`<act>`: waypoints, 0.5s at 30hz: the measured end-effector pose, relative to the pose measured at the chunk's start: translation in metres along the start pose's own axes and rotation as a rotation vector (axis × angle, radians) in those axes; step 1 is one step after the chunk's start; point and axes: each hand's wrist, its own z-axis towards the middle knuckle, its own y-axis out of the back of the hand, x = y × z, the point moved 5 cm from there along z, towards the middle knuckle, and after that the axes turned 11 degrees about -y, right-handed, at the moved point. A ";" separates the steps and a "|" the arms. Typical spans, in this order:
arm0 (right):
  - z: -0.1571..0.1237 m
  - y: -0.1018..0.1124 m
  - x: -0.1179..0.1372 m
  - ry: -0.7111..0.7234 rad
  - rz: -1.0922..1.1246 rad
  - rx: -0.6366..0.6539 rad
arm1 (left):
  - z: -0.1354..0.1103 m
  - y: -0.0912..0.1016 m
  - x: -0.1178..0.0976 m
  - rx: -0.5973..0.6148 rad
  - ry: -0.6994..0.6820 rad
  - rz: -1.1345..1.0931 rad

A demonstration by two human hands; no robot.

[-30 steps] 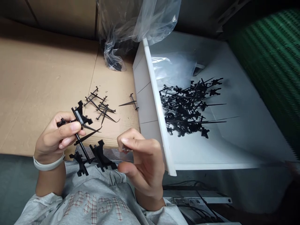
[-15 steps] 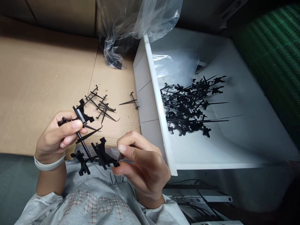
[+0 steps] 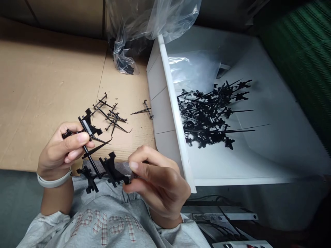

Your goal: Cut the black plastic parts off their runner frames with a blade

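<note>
Our right hand [image 3: 162, 182] has moved in since a second ago, its fingertips now closed round the outer tip of the lower black bracket [image 3: 111, 168] where they were standing apart from it; the left hand has hardly shifted.

Largest about us is the white box [image 3: 258, 158], to our right, with clear film [image 3: 193, 70] lying inside; next comes the cardboard [image 3: 46, 75] on our left, then the plastic bag [image 3: 165, 17] hanging at the far side (dark pieces show in its low corner).

Inside the box lies the heap of black parts [image 3: 204, 117], tangled together; smaller are the thin bare frames [image 3: 114, 117] on the cardboard, with a lone frame [image 3: 148, 109] beside the box wall.

Between our hands is the black frame [image 3: 91, 162], tilted over our lap; our left hand [image 3: 60, 144] clamps it between thumb and fingers; whether the right fingertips pinch the bracket or a small grey sliver there, we cannot tell.

We judge this frame unfinished, with at least three brackets on it; the bare ones look done; the heap seems left.
</note>
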 end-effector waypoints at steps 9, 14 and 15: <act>-0.002 0.002 -0.001 -0.021 0.052 -0.066 | 0.003 -0.003 -0.002 -0.018 0.010 -0.017; -0.001 0.002 -0.005 -0.031 0.126 -0.054 | 0.002 0.000 -0.002 -0.059 0.017 -0.025; -0.001 0.001 -0.005 -0.029 0.134 -0.044 | 0.002 0.000 -0.002 -0.058 0.018 -0.024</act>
